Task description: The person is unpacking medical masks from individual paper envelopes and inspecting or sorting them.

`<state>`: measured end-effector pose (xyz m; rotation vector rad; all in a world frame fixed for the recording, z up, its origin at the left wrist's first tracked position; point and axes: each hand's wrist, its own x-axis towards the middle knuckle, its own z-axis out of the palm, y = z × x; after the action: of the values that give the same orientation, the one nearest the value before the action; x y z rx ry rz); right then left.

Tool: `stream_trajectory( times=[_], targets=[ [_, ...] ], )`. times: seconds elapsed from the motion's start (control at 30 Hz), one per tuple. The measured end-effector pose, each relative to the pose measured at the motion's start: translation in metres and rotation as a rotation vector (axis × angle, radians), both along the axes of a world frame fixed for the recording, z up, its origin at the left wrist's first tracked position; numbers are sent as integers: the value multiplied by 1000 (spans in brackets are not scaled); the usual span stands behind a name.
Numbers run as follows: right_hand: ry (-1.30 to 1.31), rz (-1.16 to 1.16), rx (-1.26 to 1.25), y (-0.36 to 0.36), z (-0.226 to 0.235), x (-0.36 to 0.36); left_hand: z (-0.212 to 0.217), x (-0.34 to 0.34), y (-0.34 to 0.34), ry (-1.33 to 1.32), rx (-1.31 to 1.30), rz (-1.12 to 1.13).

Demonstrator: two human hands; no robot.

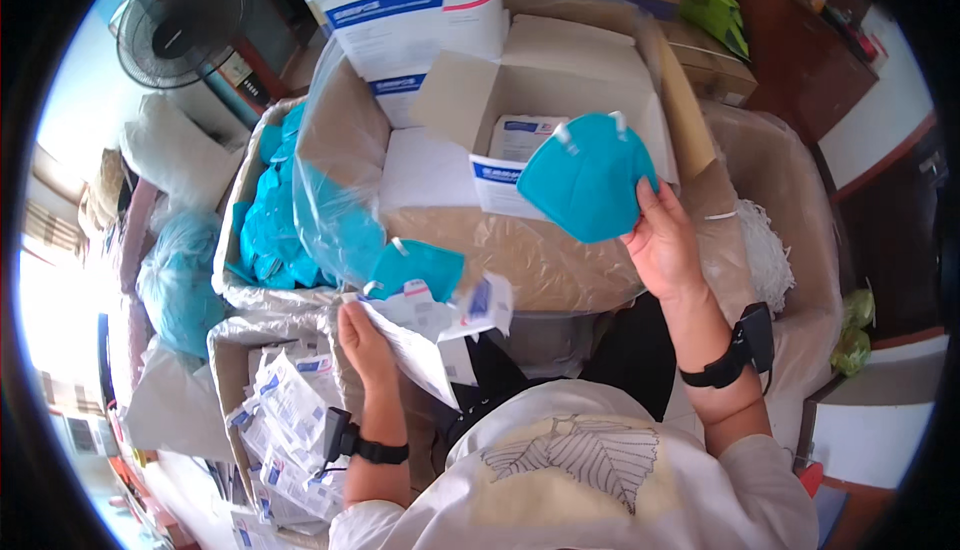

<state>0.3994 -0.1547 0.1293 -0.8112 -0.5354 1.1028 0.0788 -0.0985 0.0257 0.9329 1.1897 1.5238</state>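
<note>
My right hand (665, 245) pinches the lower right edge of a teal folded face mask (585, 185) with white strap ends, raised in front of an open white carton (575, 80). Lower and to the left, my left hand (364, 348) grips a few printed white packets (412, 345), fanned out over my lap. Just beyond those packets shows a second teal mask (418, 268); whether it lies in a packet or behind it I cannot tell. More flat packets (522, 138) lie inside the carton.
A bin of teal masks (275, 215) stands on the left, with a bin of loose packets (290, 420) nearer me. Stacked white cartons (410, 25) rise at the back. On the right a lined box holds white straps (762, 255). A fan (180, 35) stands far left.
</note>
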Motion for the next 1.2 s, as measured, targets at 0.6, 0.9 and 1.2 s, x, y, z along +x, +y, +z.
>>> stream_trajectory(
  times=[0.6,0.9,1.2],
  targets=[
    [-89,349,-7,36,16,-33,14,-71,-15,502,140,221],
    [169,279,-129,-10,-1,0,-80,-366,-74,1230,-706,685],
    [419,662,140,-26,-35,2,-7,-192,-30,1383,219,583]
  ],
)
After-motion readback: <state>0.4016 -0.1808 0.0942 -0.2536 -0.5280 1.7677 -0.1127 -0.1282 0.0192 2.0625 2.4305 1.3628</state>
